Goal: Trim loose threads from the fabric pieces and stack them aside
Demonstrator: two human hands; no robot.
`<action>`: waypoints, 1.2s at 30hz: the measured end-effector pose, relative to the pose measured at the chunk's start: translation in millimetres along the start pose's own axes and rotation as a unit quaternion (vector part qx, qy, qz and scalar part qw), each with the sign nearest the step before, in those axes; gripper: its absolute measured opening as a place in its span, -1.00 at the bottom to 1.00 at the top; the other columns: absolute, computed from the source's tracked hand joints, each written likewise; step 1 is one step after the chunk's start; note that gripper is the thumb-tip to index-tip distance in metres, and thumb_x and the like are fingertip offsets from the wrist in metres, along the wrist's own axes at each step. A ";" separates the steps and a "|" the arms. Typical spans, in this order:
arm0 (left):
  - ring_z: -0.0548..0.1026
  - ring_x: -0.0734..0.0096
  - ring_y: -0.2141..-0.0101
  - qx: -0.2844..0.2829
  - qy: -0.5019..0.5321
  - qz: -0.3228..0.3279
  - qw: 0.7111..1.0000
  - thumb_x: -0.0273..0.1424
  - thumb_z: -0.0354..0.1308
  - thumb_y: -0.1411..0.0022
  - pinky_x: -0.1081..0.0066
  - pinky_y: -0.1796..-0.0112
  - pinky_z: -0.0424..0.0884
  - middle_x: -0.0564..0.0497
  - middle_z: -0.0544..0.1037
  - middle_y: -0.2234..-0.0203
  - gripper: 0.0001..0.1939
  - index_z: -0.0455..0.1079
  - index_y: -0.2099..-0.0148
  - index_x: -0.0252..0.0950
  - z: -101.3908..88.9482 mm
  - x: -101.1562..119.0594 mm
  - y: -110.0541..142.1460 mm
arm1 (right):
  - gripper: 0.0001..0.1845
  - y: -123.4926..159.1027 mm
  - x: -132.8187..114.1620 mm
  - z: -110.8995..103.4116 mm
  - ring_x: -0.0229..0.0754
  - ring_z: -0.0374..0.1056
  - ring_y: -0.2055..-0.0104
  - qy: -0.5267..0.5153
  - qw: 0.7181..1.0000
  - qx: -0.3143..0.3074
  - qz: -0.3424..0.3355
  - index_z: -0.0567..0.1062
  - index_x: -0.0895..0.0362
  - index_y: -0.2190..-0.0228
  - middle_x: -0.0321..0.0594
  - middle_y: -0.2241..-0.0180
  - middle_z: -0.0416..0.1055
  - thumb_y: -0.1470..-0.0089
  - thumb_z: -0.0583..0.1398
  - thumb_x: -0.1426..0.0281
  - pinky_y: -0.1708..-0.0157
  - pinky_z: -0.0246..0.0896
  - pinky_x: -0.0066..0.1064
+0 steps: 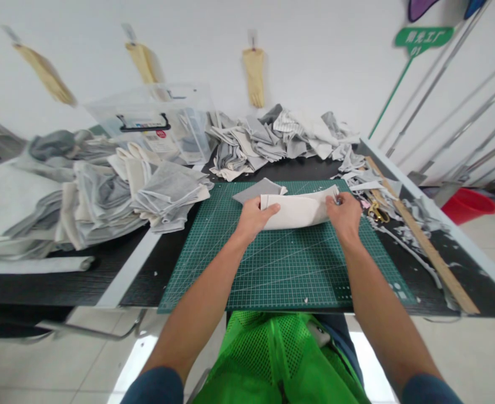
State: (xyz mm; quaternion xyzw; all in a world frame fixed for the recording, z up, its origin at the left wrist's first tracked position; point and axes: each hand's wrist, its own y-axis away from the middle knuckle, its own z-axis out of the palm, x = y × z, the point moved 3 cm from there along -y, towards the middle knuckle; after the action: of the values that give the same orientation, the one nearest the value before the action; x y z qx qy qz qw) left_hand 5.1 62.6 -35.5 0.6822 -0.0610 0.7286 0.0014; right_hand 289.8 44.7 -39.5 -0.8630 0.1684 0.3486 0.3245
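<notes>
A folded piece of off-white cloth is held up over the green cutting mat. Its left end is gripped by my left hand, thumb lying on the front face. At the other end, my right hand is closed on the cloth's right edge; a small dark thing shows by those fingers, too small to make out. Behind the cloth, a grey folded cloth piece lies on the mat, partly hidden.
Stacks of grey and cream cloth fill the left, with more cloth pieces at the back. A clear plastic box stands behind. To the right lie gold-handled scissors, scraps and a wooden ruler.
</notes>
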 end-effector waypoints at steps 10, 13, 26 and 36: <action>0.37 0.44 0.47 -0.036 -0.100 0.052 0.993 -0.22 0.45 -0.06 0.43 0.42 0.25 0.05 0.54 0.50 -0.74 0.61 0.35 -0.33 13.0 12.5 14.6 | -0.62 53.3 -67.8 8.3 0.02 0.49 0.10 -0.174 0.950 -0.100 -0.240 0.55 0.04 -0.03 -0.08 0.11 0.58 -0.18 0.24 0.27 0.00 0.44 -0.06; 0.29 0.49 0.51 -0.062 -0.148 0.072 0.984 -0.19 0.42 -0.10 0.44 0.46 0.14 0.09 0.44 0.58 -0.69 0.53 0.46 -0.33 16.8 16.7 18.1 | -0.70 64.1 -76.1 11.9 0.02 0.51 0.10 -0.192 0.938 -0.134 -0.254 0.60 0.00 0.05 -0.12 0.12 0.62 -0.18 0.26 0.28 0.03 0.45 -0.08; 0.56 0.26 0.17 -0.027 -0.056 0.129 0.990 -0.32 0.39 -0.15 0.34 0.05 0.40 -0.03 0.67 0.21 -0.77 0.59 0.12 -0.20 20.8 19.0 23.6 | -0.76 56.2 -73.9 7.8 -0.16 0.38 0.39 -0.234 0.956 -0.139 -0.111 0.65 0.08 0.31 -0.22 0.34 0.59 -0.15 0.27 0.19 0.35 0.31 -0.31; 0.52 0.29 0.33 -0.015 -0.077 0.103 0.992 -0.29 0.43 -0.09 0.32 0.18 0.40 -0.03 0.69 0.34 -0.83 0.70 0.25 -0.22 15.5 9.8 14.3 | -0.60 61.7 -75.8 7.2 -0.13 0.43 0.36 -0.226 0.953 -0.154 -0.132 0.48 0.09 0.00 -0.18 0.24 0.57 -0.17 0.27 0.20 0.28 0.42 -0.24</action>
State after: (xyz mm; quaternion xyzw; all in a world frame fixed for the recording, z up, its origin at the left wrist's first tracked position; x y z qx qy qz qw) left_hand 18.6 46.2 -26.0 0.7259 -0.1418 0.6695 -0.0686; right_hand 201.4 9.2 -16.9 -0.8158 -0.0805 0.5100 0.2605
